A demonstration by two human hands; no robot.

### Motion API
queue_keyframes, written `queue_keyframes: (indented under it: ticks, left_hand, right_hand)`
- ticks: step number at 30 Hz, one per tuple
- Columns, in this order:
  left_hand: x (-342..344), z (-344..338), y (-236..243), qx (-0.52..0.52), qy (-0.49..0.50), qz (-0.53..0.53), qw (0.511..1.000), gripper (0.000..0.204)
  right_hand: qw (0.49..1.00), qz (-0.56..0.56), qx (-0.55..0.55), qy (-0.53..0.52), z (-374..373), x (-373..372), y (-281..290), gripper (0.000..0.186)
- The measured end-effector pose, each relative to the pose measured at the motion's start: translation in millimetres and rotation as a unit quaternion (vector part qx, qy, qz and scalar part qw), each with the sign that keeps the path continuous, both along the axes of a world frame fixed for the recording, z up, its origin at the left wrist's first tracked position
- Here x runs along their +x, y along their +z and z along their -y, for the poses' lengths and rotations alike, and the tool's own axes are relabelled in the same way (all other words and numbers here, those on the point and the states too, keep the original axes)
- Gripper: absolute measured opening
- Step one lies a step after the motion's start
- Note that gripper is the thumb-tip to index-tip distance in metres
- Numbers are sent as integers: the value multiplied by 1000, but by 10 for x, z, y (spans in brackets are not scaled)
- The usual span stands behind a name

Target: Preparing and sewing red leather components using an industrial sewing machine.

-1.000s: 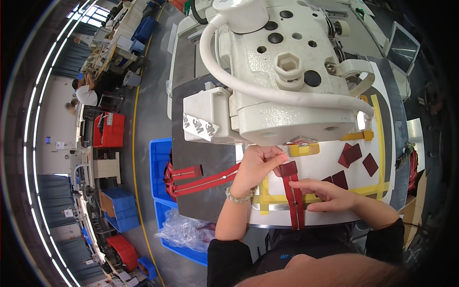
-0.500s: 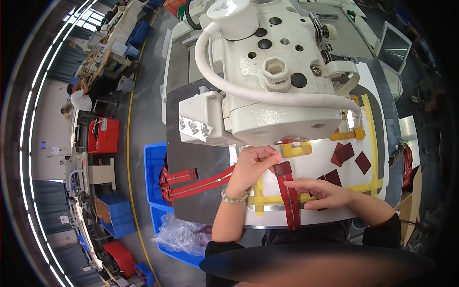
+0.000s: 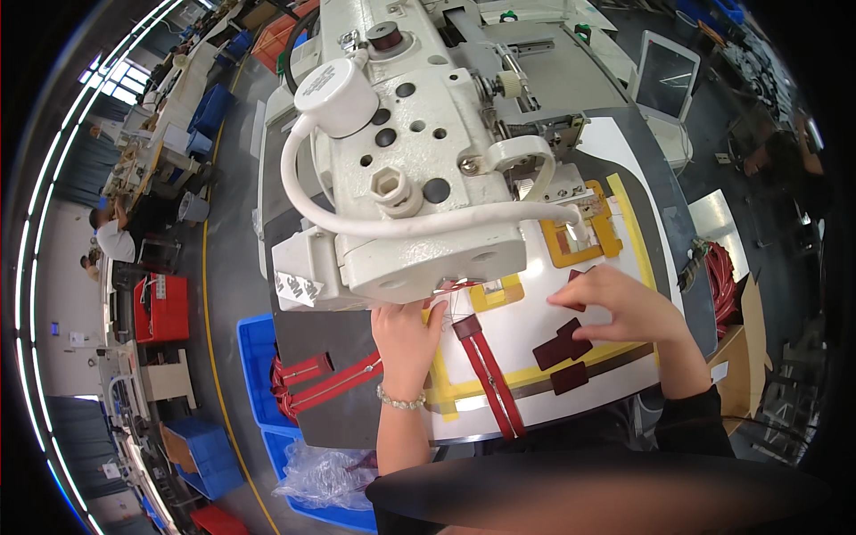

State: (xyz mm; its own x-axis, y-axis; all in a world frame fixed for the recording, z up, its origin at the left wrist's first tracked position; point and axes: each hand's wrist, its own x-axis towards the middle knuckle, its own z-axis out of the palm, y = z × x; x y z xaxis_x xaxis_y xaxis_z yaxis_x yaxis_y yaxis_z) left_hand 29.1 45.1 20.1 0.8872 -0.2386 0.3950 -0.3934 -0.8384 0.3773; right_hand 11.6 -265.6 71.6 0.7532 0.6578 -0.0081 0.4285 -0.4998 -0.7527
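A red zipper strip [image 3: 492, 383] with a dark red end tab lies on the white work plate [image 3: 544, 406], running down over its near edge. Left of that tab, under the sewing machine head [image 3: 432, 259], my left hand [image 3: 403, 343] rests with the thumb spread; the machine partly hides its fingertips. More red zipper [image 3: 334, 383] runs from the left up to this hand. My right hand [image 3: 620, 308] hovers over several dark red patches [image 3: 571, 376], index finger and thumb apart. Some patches are partly hidden beneath it.
Yellow tape [image 3: 637, 236] borders the plate, and yellow frames [image 3: 584, 227] stand near the machine. Blue bins [image 3: 259, 366] sit at the left, one with clear plastic [image 3: 325, 477]. At the right are a cardboard box [image 3: 740, 348] and red strips [image 3: 724, 281].
My left hand has let go of the zipper's end tab and shifted left of it. My right hand has left the zipper and moved right, over the patches. The whole view has shifted.
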Motion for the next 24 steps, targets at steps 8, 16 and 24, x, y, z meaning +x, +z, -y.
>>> queue_keyframes:
  ticks: [8, 16, 24]
  left_hand:
    - [-225, 430, 17, -42, -149, -22, 988, 22]
    - [-468, 836, -75, -53, -291, -173, 939, 39]
    - [-490, 854, -53, -84, -301, -246, 917, 31]
  right_hand:
    - [993, 65, -94, 36, 61, -68, -96, 34]
    - [987, 96, -102, -75, 133, -38, -165, 32]
    - [994, 49, -5, -94, 89, -27, -242, 19]
